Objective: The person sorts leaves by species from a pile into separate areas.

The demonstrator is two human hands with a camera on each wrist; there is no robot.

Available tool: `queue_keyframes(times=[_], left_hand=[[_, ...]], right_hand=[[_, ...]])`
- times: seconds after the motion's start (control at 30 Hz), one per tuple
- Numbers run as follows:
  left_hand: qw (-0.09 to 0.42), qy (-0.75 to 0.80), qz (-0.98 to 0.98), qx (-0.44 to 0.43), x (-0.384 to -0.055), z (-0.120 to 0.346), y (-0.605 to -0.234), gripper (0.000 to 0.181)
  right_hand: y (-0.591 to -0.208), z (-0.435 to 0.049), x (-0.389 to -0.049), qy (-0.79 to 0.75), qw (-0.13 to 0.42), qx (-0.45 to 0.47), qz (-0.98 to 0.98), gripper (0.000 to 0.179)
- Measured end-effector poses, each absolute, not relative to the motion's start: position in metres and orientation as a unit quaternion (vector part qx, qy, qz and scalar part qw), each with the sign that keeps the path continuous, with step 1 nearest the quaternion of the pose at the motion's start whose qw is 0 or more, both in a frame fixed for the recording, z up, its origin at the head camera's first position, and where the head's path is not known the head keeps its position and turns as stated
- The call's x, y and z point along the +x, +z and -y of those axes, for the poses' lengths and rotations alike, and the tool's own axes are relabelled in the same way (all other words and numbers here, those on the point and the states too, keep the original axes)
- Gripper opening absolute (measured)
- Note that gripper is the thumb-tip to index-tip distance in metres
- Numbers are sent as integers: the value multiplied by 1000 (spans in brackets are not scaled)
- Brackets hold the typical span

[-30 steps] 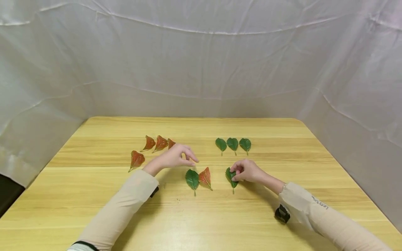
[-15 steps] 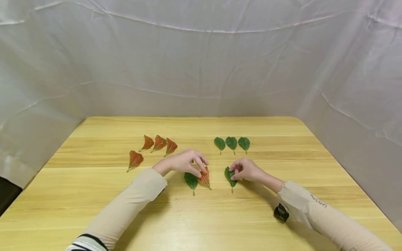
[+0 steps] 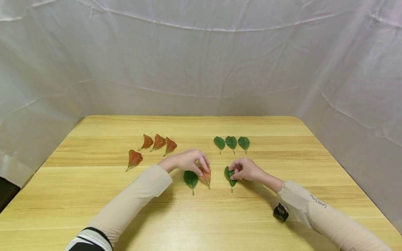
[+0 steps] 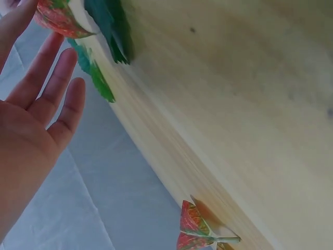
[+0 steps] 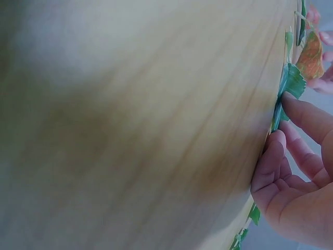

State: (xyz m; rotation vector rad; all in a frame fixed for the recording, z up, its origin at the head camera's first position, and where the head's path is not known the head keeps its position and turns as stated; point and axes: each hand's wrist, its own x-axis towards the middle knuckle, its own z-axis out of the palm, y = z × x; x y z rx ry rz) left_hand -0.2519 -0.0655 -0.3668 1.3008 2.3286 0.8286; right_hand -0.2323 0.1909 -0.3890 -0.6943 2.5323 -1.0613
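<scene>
My left hand [image 3: 191,161] pinches a red leaf [image 3: 206,178] between thumb and fingers near the table's middle. Close on its left lies a serrated green leaf [image 3: 190,180], stem toward me. To the right, my right hand [image 3: 248,170] pinches the edge of another green leaf [image 3: 228,173], which lies at the table surface with its stem toward me. The right wrist view shows the thumb on this green leaf [image 5: 295,82], and the red leaf [image 5: 310,56] raised beyond it. In the left wrist view the red leaf [image 4: 58,20] is at the fingertips, partly cut off.
Three red leaves [image 3: 158,142] form a row at the back left, with a further red leaf [image 3: 135,158] nearer me. Three green leaves [image 3: 231,142] are lined up at the back right. Pale fabric [image 3: 201,69] surrounds the wooden table [image 3: 201,219].
My left hand has moved right and down from above the table to the red leaf and now pinches it. The right hand stays on its green leaf.
</scene>
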Motion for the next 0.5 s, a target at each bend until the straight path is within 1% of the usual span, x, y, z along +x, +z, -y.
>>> queue_keyframes(times=[0.2,0.5], left_hand=[[170,274,-838,439,-257,66,-368,18],[181,279,-843,424,-262,67,-370,18]], right_hand=[[-389,-191,-233,-367,153,-244,-885,20],[-389,-191,-232,-371,150,-247,-883,20]])
